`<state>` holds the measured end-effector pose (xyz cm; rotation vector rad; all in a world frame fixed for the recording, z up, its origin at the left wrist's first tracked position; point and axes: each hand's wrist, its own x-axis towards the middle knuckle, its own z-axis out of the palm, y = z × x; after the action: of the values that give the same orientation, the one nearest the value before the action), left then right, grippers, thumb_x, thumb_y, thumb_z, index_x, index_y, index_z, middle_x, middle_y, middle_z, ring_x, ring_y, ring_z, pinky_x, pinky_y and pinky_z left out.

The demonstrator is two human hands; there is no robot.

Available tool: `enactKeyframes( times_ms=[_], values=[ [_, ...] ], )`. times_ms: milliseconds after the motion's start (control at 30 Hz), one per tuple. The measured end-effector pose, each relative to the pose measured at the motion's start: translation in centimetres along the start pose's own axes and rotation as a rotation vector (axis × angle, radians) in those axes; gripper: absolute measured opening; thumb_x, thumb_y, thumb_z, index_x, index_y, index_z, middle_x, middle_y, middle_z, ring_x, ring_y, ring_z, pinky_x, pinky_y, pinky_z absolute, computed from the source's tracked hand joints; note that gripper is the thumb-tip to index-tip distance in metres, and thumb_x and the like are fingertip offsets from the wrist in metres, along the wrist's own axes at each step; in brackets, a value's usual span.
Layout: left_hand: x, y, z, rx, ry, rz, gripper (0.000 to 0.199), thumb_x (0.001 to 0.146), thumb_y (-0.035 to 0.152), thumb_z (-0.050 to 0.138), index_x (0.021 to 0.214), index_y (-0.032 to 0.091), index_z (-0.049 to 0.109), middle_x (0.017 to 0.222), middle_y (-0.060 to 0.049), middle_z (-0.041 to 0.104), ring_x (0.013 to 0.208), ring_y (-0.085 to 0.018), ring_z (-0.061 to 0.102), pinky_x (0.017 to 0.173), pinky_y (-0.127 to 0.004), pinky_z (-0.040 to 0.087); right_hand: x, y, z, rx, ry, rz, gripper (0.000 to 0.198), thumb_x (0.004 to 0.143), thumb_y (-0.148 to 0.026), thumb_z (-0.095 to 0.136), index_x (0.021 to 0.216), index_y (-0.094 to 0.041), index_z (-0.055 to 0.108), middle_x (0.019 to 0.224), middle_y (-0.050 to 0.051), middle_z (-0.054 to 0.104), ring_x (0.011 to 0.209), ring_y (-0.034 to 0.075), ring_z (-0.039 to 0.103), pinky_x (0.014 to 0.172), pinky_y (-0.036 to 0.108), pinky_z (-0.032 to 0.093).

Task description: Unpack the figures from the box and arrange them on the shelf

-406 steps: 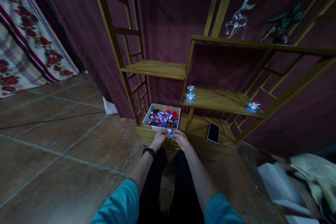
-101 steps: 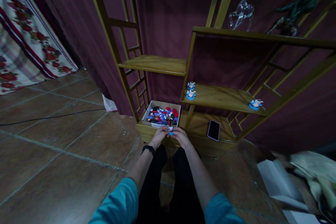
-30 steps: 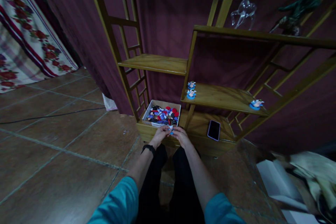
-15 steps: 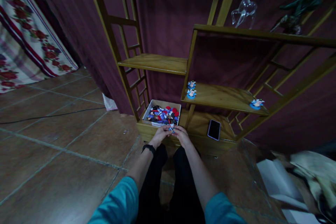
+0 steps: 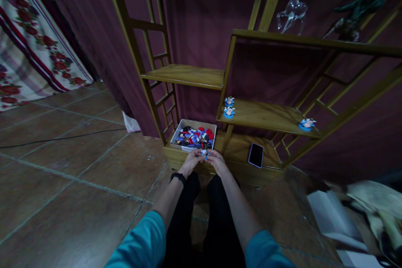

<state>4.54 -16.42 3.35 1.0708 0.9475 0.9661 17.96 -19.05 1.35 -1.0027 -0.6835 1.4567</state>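
Note:
Between the fingertips of both hands is a small figurine (image 5: 205, 153), white with blue parts, its details too small to read. My left hand (image 5: 192, 161) grips it from the left and my right hand (image 5: 217, 161) from the right, both closed. Just beyond them a white cardboard box (image 5: 177, 130) sits on the lowest shelf, filled with a jumble of small red, blue, black and white figures (image 5: 196, 137). On the middle shelf at right, two figurines with blue bases (image 5: 229, 112) stand at the left end, and another figurine (image 5: 307, 124) at the right end.
A phone (image 5: 256, 155) lies on the lower shelf, right of the box. The wooden shelf unit (image 5: 185, 76) has posts and lattice sides. Above stand a clear glass animal (image 5: 294, 10) and a dark ornament (image 5: 351, 16). White boxes (image 5: 336, 217) rest on the floor at right.
The figurine has turned or tilted slightly between my fingers. Both hands stay almost in the same place, and the shelves and box look the same.

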Motion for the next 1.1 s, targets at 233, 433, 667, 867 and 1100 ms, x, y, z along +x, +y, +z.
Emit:
enactKeyframes(
  times_ms=[233,433,667,867,1100],
  values=[
    [0.1,-0.3,-0.1,-0.014,-0.005,0.020,0.038,0.050,0.032,0.077,0.081,0.013,0.063,0.063,-0.001,0.060,0.053,-0.009,0.050,0.052,-0.022,0.038,-0.2,-0.2,0.2,0.004,0.002,-0.002,0.032,0.053,-0.020,0.072,0.084,-0.018,0.063,0.085,0.003,0.066,0.080,0.016,0.063,0.077,0.030,0.049],
    [0.3,-0.4,-0.2,0.004,-0.001,-0.025,0.036,0.052,0.036,0.076,0.077,0.013,0.063,0.056,0.002,0.056,0.049,-0.008,0.048,0.050,-0.021,0.036,-0.2,-0.3,0.2,0.006,0.014,0.030,0.034,0.055,-0.022,0.072,0.087,-0.017,0.063,0.081,0.004,0.068,0.074,0.018,0.065,0.075,0.033,0.050],
    [0.4,-0.4,-0.4,0.038,-0.028,-0.018,0.041,0.052,0.029,0.077,0.087,0.012,0.064,0.056,0.002,0.056,0.051,-0.008,0.049,0.051,-0.021,0.036,0.1,0.2,-0.1,0.036,0.016,0.033,0.030,0.058,-0.024,0.071,0.086,-0.019,0.063,0.084,0.004,0.068,0.077,0.018,0.064,0.076,0.034,0.050],
    [0.4,-0.8,-0.2,0.049,-0.058,0.032,0.038,0.048,0.022,0.078,0.082,0.013,0.063,0.062,0.001,0.059,0.054,-0.009,0.050,0.054,-0.021,0.037,0.0,0.2,-0.2,0.004,-0.001,0.007,0.030,0.056,-0.022,0.071,0.085,-0.019,0.063,0.084,0.002,0.067,0.079,0.016,0.063,0.077,0.031,0.049],
    [0.6,-1.1,-0.4,0.067,-0.043,0.046,0.041,0.047,0.021,0.077,0.085,0.013,0.064,0.063,0.001,0.059,0.054,-0.009,0.049,0.054,-0.021,0.038,-0.1,0.1,-0.1,-0.001,-0.017,0.000,0.028,0.057,-0.023,0.072,0.083,-0.019,0.064,0.085,0.001,0.067,0.079,0.015,0.062,0.076,0.030,0.048]
  ],
)
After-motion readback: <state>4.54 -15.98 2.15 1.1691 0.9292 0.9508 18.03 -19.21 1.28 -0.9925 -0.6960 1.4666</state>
